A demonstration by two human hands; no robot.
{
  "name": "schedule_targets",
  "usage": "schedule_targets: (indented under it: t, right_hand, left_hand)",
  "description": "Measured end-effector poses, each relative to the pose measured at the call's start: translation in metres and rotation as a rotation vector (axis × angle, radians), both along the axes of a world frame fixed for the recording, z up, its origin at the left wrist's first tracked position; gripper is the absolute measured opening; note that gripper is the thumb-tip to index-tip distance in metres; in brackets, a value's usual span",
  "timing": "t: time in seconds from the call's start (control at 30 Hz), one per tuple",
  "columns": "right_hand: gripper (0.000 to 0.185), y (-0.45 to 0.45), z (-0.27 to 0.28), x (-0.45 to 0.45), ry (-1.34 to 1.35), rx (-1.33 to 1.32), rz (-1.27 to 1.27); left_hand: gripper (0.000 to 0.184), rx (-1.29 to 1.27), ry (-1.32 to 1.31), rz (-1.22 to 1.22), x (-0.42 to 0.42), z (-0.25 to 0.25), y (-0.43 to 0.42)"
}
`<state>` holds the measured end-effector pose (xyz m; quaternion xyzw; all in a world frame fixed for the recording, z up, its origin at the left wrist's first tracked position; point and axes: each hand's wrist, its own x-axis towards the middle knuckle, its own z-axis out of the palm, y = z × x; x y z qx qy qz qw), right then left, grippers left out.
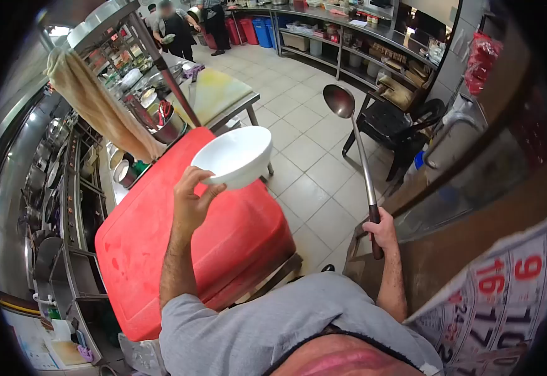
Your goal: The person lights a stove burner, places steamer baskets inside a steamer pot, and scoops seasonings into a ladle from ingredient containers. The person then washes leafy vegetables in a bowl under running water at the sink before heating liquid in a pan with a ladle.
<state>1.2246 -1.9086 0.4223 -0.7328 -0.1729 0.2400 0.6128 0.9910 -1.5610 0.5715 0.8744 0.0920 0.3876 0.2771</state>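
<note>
My left hand [193,195] grips a white bowl [239,156] by its near rim, thumb below and fingers over the edge. The bowl is tilted, its inside facing up, and hangs above a large red lidded container [160,232]. Nothing shows inside the bowl from here. On the right, my right hand [383,230] is closed around the dark handle of a long ladle [362,150]. The ladle points up and away from me, with its round metal cup at the far end over the tiled floor.
A beige towel [98,103] hangs from the metal shelf at left. Beyond the red container stands a table with a yellowish cutting board [214,94]. A black plastic chair [389,128] is at right, near a calendar [493,301] with large numbers. Other people [173,28] stand at the back.
</note>
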Motion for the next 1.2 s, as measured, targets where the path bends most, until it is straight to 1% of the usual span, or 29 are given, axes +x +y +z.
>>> schedule_targets:
  t: [0.13, 0.17, 0.2, 0.23, 0.3, 0.47, 0.53, 0.57, 0.63, 0.67, 0.7, 0.73, 0.77, 0.8, 0.87, 0.9, 0.93, 0.97, 1.03, 1.07, 1.1, 1.17, 1.2]
  right_hand:
    - [0.02, 0.0, -0.004, 0.053, 0.114, 0.004, 0.034]
    - [0.021, 0.005, -0.007, 0.065, 0.072, -0.019, 0.04]
    - [0.021, 0.01, -0.009, 0.077, 0.087, -0.036, 0.058]
    - [0.022, 0.018, -0.011, 0.091, 0.097, -0.049, 0.075]
    - [0.021, 0.034, -0.029, 0.124, 0.152, -0.028, 0.127]
    - [0.024, 0.082, -0.048, 0.203, 0.215, -0.063, 0.195]
    - [0.021, 0.1, -0.054, 0.237, 0.249, -0.089, 0.248]
    - [0.02, 0.108, -0.058, 0.255, 0.244, -0.091, 0.256]
    - [0.019, 0.127, -0.062, 0.293, 0.238, -0.161, 0.271]
    - [0.019, 0.135, -0.064, 0.309, 0.232, -0.187, 0.253]
    - [0.019, 0.146, -0.064, 0.327, 0.231, -0.217, 0.242]
    - [0.019, 0.159, -0.05, 0.34, 0.188, -0.322, 0.237]
    - [0.019, 0.173, -0.05, 0.355, 0.195, -0.34, 0.28]
    - [0.019, 0.181, -0.051, 0.371, 0.196, -0.342, 0.24]
    - [0.019, 0.195, -0.062, 0.409, 0.193, -0.364, 0.19]
    - [0.019, 0.205, -0.07, 0.425, 0.195, -0.383, 0.182]
    - [0.019, 0.221, -0.058, 0.434, 0.183, -0.399, 0.17]
    - [0.019, 0.235, -0.065, 0.45, 0.181, -0.398, 0.192]
    - [0.021, 0.257, -0.078, 0.488, 0.208, -0.408, 0.142]
    - [0.021, 0.27, -0.081, 0.507, 0.222, -0.444, 0.133]
    - [0.02, 0.286, -0.09, 0.529, 0.094, -0.453, 0.174]
    - [0.018, 0.306, -0.1, 0.576, 0.214, -0.482, 0.17]
    - [0.018, 0.321, -0.106, 0.596, 0.215, -0.49, 0.183]
  left_hand:
    - [0.023, -0.016, -0.008, 0.115, 0.047, -0.01, 0.005]
    - [0.022, -0.013, 0.019, 0.152, 0.058, -0.01, 0.009]
    - [0.022, -0.017, 0.012, 0.178, 0.069, -0.01, 0.011]
    - [0.022, -0.015, 0.011, 0.168, 0.077, -0.012, 0.016]
    - [0.022, -0.013, 0.047, 0.245, 0.093, -0.019, 0.03]
    - [0.021, 0.009, 0.101, 0.322, 0.146, -0.025, 0.078]
    - [0.022, 0.064, 0.111, 0.329, 0.175, -0.03, 0.108]
    - [0.022, 0.062, 0.098, 0.335, 0.196, -0.031, 0.122]
    - [0.023, 0.001, 0.154, 0.368, 0.229, -0.027, 0.151]
    - [0.025, 0.056, 0.144, 0.38, 0.247, -0.03, 0.171]
    - [0.026, 0.045, 0.16, 0.399, 0.266, -0.028, 0.189]
    - [0.028, 0.032, 0.186, 0.418, 0.286, -0.027, 0.205]
    - [0.03, 0.017, 0.168, 0.44, 0.307, -0.032, 0.226]
    - [0.029, -0.006, 0.172, 0.46, 0.328, -0.033, 0.243]
    - [0.029, -0.011, 0.075, 0.477, 0.372, -0.046, 0.278]
    - [0.028, -0.058, 0.032, 0.488, 0.394, -0.049, 0.29]
    - [0.029, -0.108, -0.005, 0.501, 0.415, -0.056, 0.308]
    - [0.03, -0.185, -0.052, 0.539, 0.436, -0.066, 0.326]
    - [0.032, -0.277, -0.092, 0.574, 0.476, -0.078, 0.365]
    - [0.032, -0.277, -0.097, 0.593, 0.493, -0.083, 0.385]
    - [0.033, -0.265, -0.074, 0.604, 0.511, -0.087, 0.405]
    - [0.033, -0.253, -0.048, 0.629, 0.543, -0.093, 0.45]
    - [0.034, -0.2, -0.033, 0.679, 0.558, -0.095, 0.472]
